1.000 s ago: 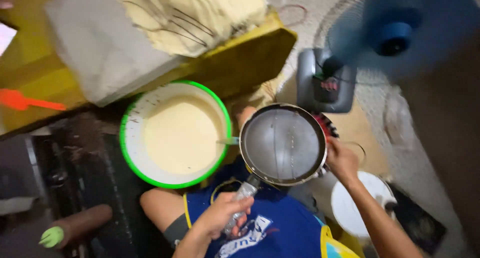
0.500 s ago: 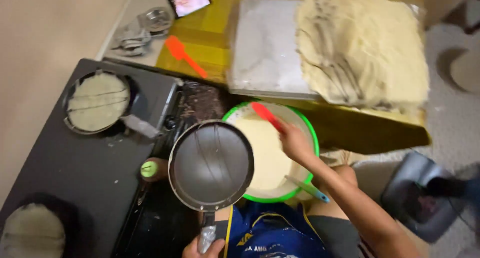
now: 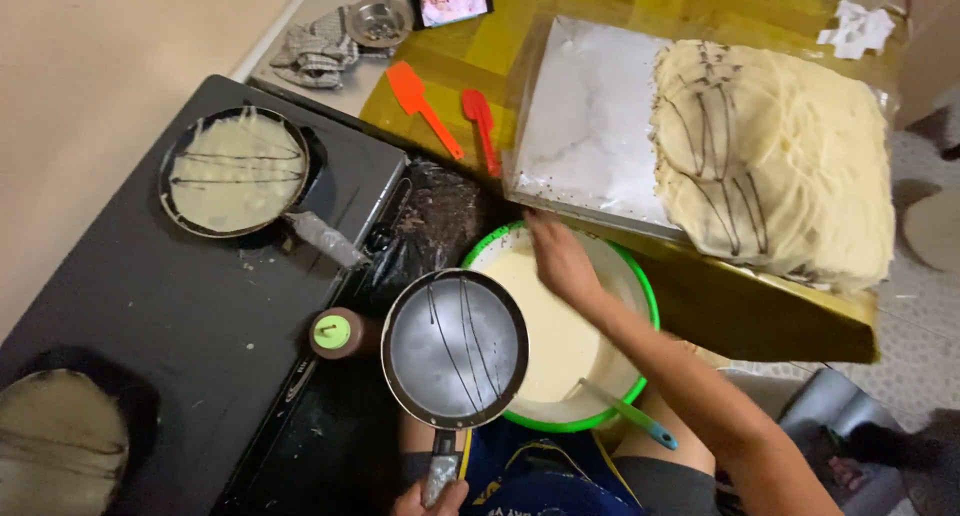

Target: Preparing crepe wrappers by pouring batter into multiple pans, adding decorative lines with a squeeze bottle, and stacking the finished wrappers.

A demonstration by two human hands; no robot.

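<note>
My left hand [image 3: 430, 498] grips the handle of a small frying pan [image 3: 455, 346] at the bottom edge; the pan has thin dark lines drizzled across it and hangs over the left rim of a green-rimmed bowl of pale batter [image 3: 600, 276]. My right hand [image 3: 560, 261] reaches over the bowl's far rim, fingers loosely together, holding nothing that I can see. Two orange-red spatulas [image 3: 425, 101] [image 3: 480, 126] lie just beyond it on the yellow table. A ladle [image 3: 625, 411] with a teal handle rests in the batter.
A black stove [image 3: 180, 306] holds a pan with a striped crepe [image 3: 235, 171] at the back and another pan [image 3: 55, 441] at the front left. A brown squeeze bottle with a green cap [image 3: 335, 331] stands by the stove. A tray [image 3: 590, 126] carries stacked crepes [image 3: 770, 156].
The view swung left from the fan to the stove. My right hand carried a red spatula over the bowl, and that spatula now lies on the table. The drizzled pan stayed in my left hand.
</note>
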